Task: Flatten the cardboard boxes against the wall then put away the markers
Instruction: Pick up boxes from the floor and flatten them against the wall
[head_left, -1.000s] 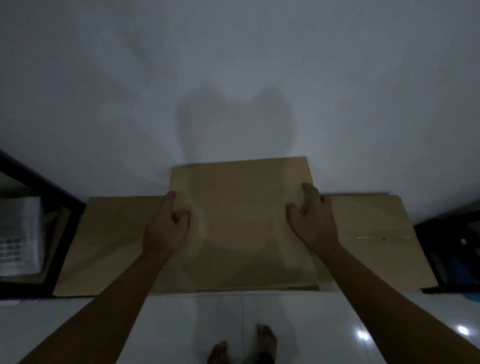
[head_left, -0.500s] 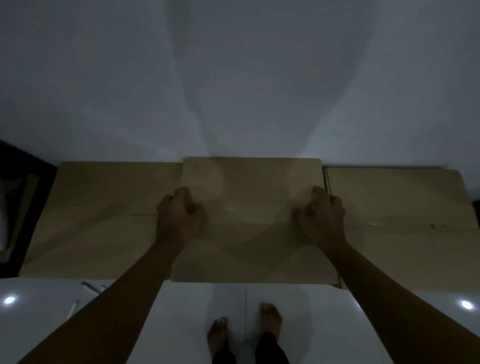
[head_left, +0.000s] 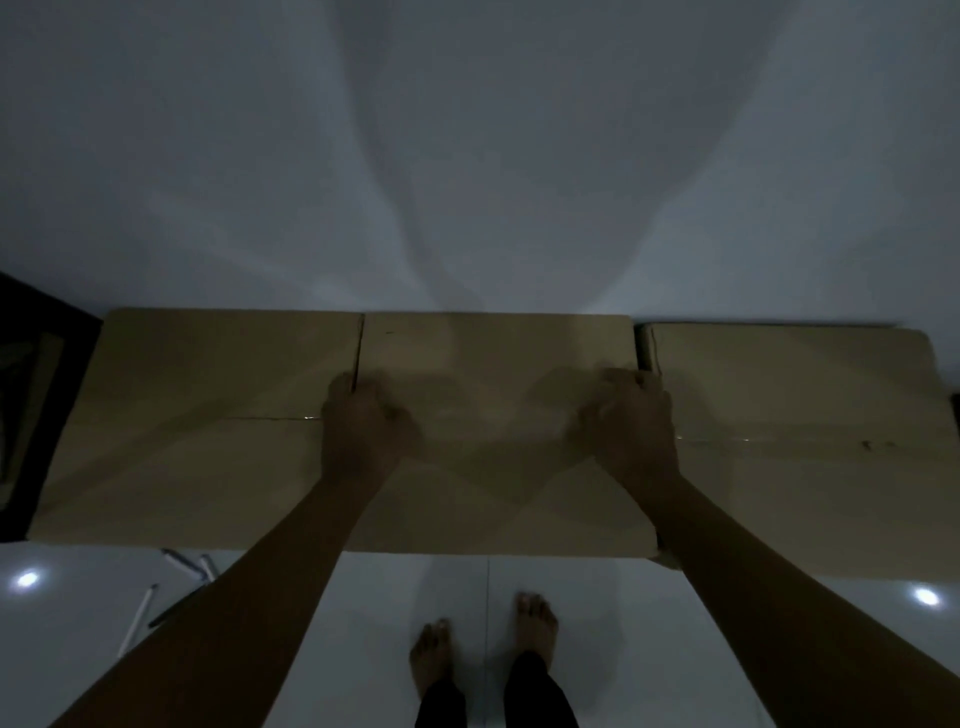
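A flattened brown cardboard box (head_left: 498, 364) stands upright against the white wall, in the middle of the view. My left hand (head_left: 358, 426) grips its left edge and my right hand (head_left: 631, 421) grips its right edge. Behind it, other flat cardboard (head_left: 208, 415) leans on the wall to the left, and more cardboard (head_left: 800, 415) to the right. Several markers (head_left: 182, 577) lie on the white floor at the lower left, partly hidden by my left forearm.
A dark shelf frame (head_left: 31, 405) stands at the far left edge. My bare feet (head_left: 483, 644) are on the glossy white tiled floor (head_left: 623, 649), close to the cardboard. Ceiling lights reflect on the floor at both sides.
The middle cardboard has come down so its top lines up with the pieces behind. My view has dropped and drawn closer, and the markers on the floor have come into sight.
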